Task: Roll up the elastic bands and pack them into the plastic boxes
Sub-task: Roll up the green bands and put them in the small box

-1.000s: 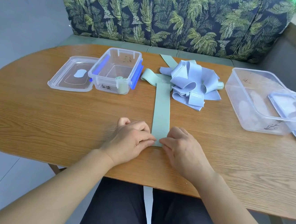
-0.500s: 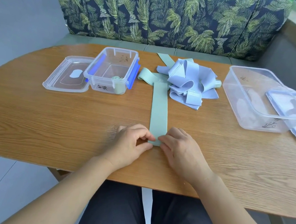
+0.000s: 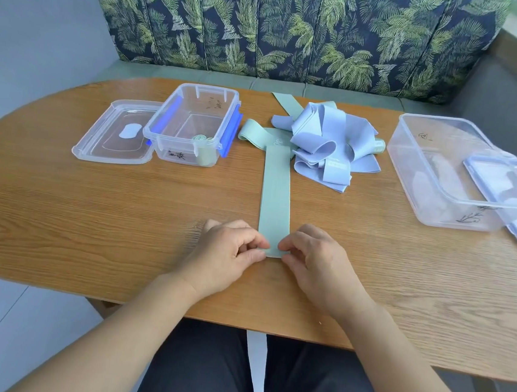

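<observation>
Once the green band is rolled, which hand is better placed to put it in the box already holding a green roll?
Likely left hand: the small box sits on its side of the green band; the right hand would cross over.

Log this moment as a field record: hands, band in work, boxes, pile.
left hand: pinches near end of green band
right hand: pinches the same end
green band: flat on table, running away from the person
small box: open, one green roll inside, lid on its left
large box: open, far right
blue pile: loose, unrolled bands
</observation>
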`<state>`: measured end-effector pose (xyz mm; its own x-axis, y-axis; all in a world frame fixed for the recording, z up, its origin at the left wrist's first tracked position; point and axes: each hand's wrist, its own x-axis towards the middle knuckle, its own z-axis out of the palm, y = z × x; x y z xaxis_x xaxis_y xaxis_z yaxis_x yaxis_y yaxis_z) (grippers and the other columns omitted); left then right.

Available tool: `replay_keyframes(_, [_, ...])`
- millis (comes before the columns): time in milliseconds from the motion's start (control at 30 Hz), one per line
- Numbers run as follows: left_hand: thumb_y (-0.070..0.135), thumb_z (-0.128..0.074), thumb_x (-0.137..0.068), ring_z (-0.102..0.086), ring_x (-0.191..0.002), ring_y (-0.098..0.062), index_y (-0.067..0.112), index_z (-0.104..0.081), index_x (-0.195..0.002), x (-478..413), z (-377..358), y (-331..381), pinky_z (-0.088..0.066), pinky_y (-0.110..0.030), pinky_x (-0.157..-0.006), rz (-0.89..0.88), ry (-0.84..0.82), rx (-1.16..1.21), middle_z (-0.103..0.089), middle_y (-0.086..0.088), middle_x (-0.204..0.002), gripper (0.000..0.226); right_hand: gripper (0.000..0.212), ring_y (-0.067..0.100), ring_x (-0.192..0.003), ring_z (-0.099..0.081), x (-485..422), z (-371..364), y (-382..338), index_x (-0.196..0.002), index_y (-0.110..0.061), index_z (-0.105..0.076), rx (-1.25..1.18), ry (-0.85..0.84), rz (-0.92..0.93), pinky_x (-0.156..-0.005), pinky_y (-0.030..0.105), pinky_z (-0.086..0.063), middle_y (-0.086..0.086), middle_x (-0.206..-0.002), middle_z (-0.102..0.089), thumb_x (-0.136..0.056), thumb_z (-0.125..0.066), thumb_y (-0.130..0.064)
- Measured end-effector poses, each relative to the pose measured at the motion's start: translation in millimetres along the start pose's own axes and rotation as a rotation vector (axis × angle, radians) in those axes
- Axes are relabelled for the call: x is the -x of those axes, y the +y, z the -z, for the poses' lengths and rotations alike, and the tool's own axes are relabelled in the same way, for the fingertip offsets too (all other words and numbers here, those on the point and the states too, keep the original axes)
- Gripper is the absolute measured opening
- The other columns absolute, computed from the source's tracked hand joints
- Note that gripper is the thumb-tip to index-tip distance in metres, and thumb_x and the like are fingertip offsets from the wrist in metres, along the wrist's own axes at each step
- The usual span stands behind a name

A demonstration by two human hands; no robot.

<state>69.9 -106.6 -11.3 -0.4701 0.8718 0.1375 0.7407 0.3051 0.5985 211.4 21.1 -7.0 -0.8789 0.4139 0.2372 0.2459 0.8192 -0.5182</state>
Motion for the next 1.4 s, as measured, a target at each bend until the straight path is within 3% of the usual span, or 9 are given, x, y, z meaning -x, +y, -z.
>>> replay_keyframes(167, [0.041,-0.064,-0.088,-0.05,-0.091,-0.013,0.038,-0.069,-0.095,6,0,0,-0.03,-0.023,-0.092,0.035,-0.05,0.007,-0.06,0.021,-0.088,0.01,0.012,0.009,-0.081,-0.048,4,4,-4,-0.097,-0.014,-0.069,0.015,-0.036,-0.01,-0.072,0.024,-0.041,-0.011,-0.09,-0.051,-0.088,-0.062,-0.012])
replay_keyframes(467, [0.04,-0.061,-0.09,-0.044,-0.097,-0.016,0.038,-0.07,-0.098,21,-4,5,-0.031,-0.028,-0.094,0.063,-0.067,0.02,-0.059,0.019,-0.084,0.012,0.013,0.008,-0.077,-0.051,15,7,-5,-0.097,-0.017,-0.072,-0.049,-0.099,-0.078,-0.071,0.021,-0.042,-0.011,-0.09,-0.053,-0.089,-0.062,-0.015])
replay_keyframes(633, [0.034,-0.06,-0.092,-0.038,-0.096,0.016,0.029,-0.074,-0.096,25,-7,12,-0.024,-0.023,-0.087,-0.035,0.077,-0.018,-0.065,0.016,-0.092,0.016,0.015,0.01,-0.078,-0.052,17,3,-1,-0.101,-0.018,-0.075,-0.11,-0.049,-0.135,-0.071,0.019,-0.041,-0.003,-0.091,-0.052,-0.091,-0.063,-0.018])
replay_keyframes(800, [0.034,-0.061,-0.091,-0.051,-0.076,0.006,0.032,-0.059,-0.102,28,-7,17,-0.025,-0.03,-0.092,0.011,0.09,-0.042,-0.057,0.021,-0.081,0.011,0.013,0.003,-0.07,-0.049,17,2,-2,-0.097,-0.021,-0.076,-0.165,-0.028,-0.187,-0.067,0.015,-0.038,-0.007,-0.083,-0.055,-0.088,-0.067,-0.019])
replay_keyframes(900, [0.039,-0.063,-0.089,-0.049,-0.079,0.004,0.034,-0.059,-0.096,26,-1,20,-0.024,-0.03,-0.094,0.017,-0.008,-0.088,-0.051,0.02,-0.082,0.01,0.012,-0.001,-0.068,-0.05,10,8,-2,-0.095,-0.02,-0.075,-0.235,-0.123,-0.275,-0.065,0.009,-0.036,-0.015,-0.082,-0.059,-0.087,-0.067,-0.018])
replay_keyframes(1000, [0.04,-0.067,-0.086,-0.049,-0.082,0.001,0.035,-0.061,-0.095,23,2,20,-0.024,-0.03,-0.097,0.054,-0.061,-0.085,-0.051,0.017,-0.083,0.012,0.011,-0.001,-0.065,-0.05,4,12,-3,-0.094,-0.021,-0.075,-0.252,-0.19,-0.331,-0.063,0.013,-0.038,-0.016,-0.078,-0.061,-0.088,-0.066,-0.019])
replay_keyframes(1167, [0.041,-0.061,-0.09,-0.043,-0.085,-0.004,0.033,-0.067,-0.095,20,3,20,-0.029,-0.03,-0.093,0.07,-0.032,-0.078,-0.056,0.016,-0.091,0.012,0.012,0.003,-0.069,-0.048,11,10,-3,-0.097,-0.023,-0.065,-0.32,-0.117,-0.343,-0.07,0.023,-0.044,-0.01,-0.084,-0.059,-0.086,-0.067,-0.02])
replay_keyframes(1267, [0.04,-0.061,-0.09,-0.042,-0.086,-0.005,0.032,-0.069,-0.094,19,3,19,-0.03,-0.031,-0.092,0.066,-0.044,-0.073,-0.057,0.017,-0.091,0.012,0.019,0.003,-0.069,-0.048,16,10,-1,-0.094,-0.024,-0.066,-0.394,-0.108,-0.34,-0.071,0.02,-0.044,-0.007,-0.088,-0.056,-0.08,-0.071,-0.012])
replay_keyframes(1400, [0.043,-0.06,-0.089,-0.046,-0.092,-0.019,0.037,-0.069,-0.091,19,1,16,-0.031,-0.033,-0.091,0.093,-0.048,-0.058,-0.056,0.019,-0.089,0.01,0.013,0.004,-0.069,-0.049,14,8,0,-0.089,-0.025,-0.068,-0.319,-0.08,-0.333,-0.071,0.02,-0.044,-0.01,-0.086,-0.055,-0.083,-0.07,-0.013])
